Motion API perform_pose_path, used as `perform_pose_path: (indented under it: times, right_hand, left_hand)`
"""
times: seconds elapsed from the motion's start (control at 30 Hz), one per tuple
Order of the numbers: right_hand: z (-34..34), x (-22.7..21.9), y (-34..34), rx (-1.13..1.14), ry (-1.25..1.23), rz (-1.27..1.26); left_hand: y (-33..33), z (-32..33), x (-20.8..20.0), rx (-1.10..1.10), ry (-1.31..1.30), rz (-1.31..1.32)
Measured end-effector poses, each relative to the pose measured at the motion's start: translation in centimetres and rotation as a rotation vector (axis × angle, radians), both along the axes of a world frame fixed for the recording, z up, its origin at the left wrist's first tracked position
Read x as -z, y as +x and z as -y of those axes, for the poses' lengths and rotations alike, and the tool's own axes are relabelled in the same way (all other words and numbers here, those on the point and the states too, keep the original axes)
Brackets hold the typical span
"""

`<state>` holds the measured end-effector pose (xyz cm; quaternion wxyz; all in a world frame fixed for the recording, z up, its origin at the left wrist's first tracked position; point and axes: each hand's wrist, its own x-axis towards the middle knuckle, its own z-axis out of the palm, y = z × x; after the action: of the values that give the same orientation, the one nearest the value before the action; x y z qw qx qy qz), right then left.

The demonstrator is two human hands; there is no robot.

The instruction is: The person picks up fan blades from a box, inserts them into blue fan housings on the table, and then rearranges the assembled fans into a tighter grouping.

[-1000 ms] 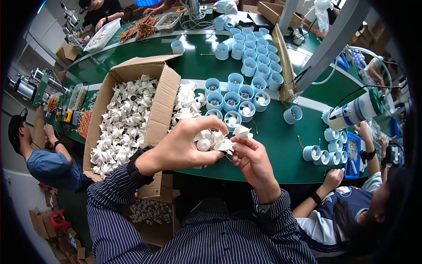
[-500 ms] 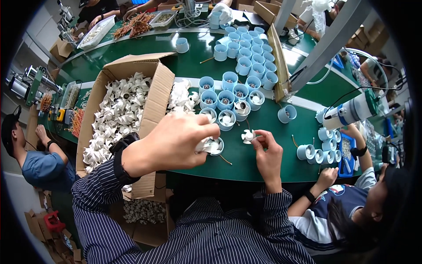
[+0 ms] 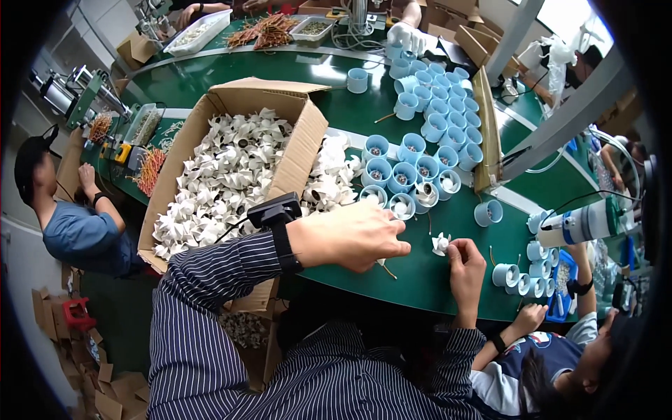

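Note:
My right hand (image 3: pixel 466 271) pinches a small white fan impeller (image 3: pixel 441 244) between thumb and fingertips, just above the green table. My left hand (image 3: pixel 353 238) reaches across with its fingers curled down over a spot at the front of the cups. Whatever is in or under those fingers is mostly hidden, with a bit of white and a wire end (image 3: pixel 390 271) showing below. Just beyond it stands a light blue cup (image 3: pixel 402 208) with a white impeller inside. Farther back, a blue cup (image 3: pixel 404 178) shows a metallic part within.
A cardboard box (image 3: pixel 302 148) full of white impellers (image 3: pixel 238 161) stands left, with loose impellers (image 3: pixel 329 175) beside it. Many blue cups (image 3: pixel 437 106) fill the back, along a wooden board (image 3: pixel 488 129). On the right, a co-worker's hand (image 3: pixel 530 319) is near cups and a blue tray (image 3: pixel 562 302).
The view has swung, shifting the scene rightward and slightly down. My left hand now covers the front cup, which was partly visible before. My right hand still holds the impeller.

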<state>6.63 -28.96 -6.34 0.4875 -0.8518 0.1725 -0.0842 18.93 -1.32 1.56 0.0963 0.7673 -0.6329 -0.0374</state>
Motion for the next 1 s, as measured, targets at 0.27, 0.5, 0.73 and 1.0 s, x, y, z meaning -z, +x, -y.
perform_pose_path:
  times: [0.27, 0.5, 0.73, 1.0]
  right_hand:
    - [-0.1, -3.6, 4.5, -0.084, 0.008, 0.202]
    - [-3.2, -5.2, 10.8, -0.241, -0.151, 0.292]
    - [-3.7, -2.8, 17.3, -0.452, -0.492, 0.261]
    - [-4.4, -5.0, 18.5, -0.535, -0.543, -0.012]
  left_hand:
    - [-0.4, 0.2, -0.5, 0.077, -0.06, -0.12]
    - [0.3, 0.0, 1.0, 0.071, -0.11, -0.13]
    - [0.8, -0.1, 1.5, 0.092, -0.206, -0.162]
    - [1.0, 0.0, 1.8, 0.064, -0.312, -0.216]
